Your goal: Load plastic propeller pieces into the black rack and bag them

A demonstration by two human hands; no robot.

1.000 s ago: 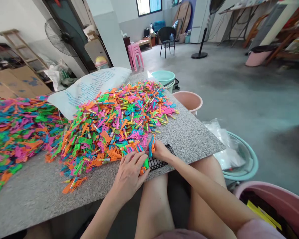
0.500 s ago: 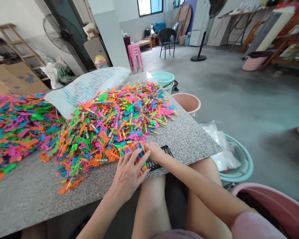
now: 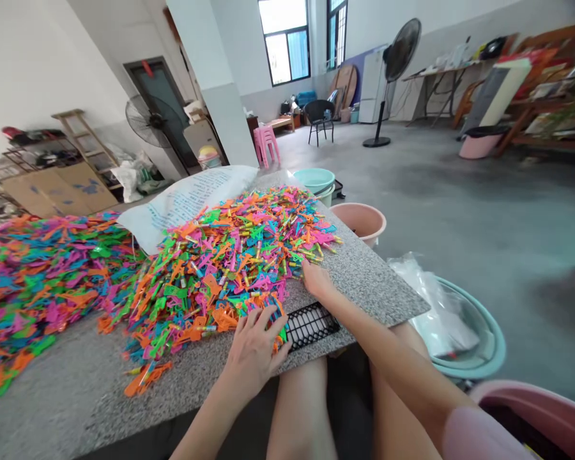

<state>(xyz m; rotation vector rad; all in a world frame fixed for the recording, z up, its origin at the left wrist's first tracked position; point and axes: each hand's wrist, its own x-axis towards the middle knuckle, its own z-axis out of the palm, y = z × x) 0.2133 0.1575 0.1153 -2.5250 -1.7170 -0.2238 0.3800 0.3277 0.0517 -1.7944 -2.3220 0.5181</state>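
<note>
My left hand [image 3: 255, 342] lies over a row of small coloured plastic pieces [image 3: 278, 313] at the left end of a black lattice tray [image 3: 312, 326]. Its thumb and fingers span the row and hold it. The rest of the tray, to the right, shows its open mesh. My right hand [image 3: 317, 281] is beyond the tray, at the near right edge of a large pile of the same pieces [image 3: 239, 249], some with clear or yellow tubes. Its fingers are curled together against the pile; what they pinch is hidden.
A speckled stone tabletop [image 3: 378, 291] carries a second pile [image 3: 52, 275] at left and a white printed sack [image 3: 196, 195] behind. Beside the right edge stand a peach basin [image 3: 359, 220], a teal basin [image 3: 496, 345] with plastic bags [image 3: 436, 306], and a pink tub [image 3: 531, 396].
My right hand has left the tray and moved forward to the pile's edge, uncovering the tray's mesh. The left hand stays on the row. The view has tilted up.
</note>
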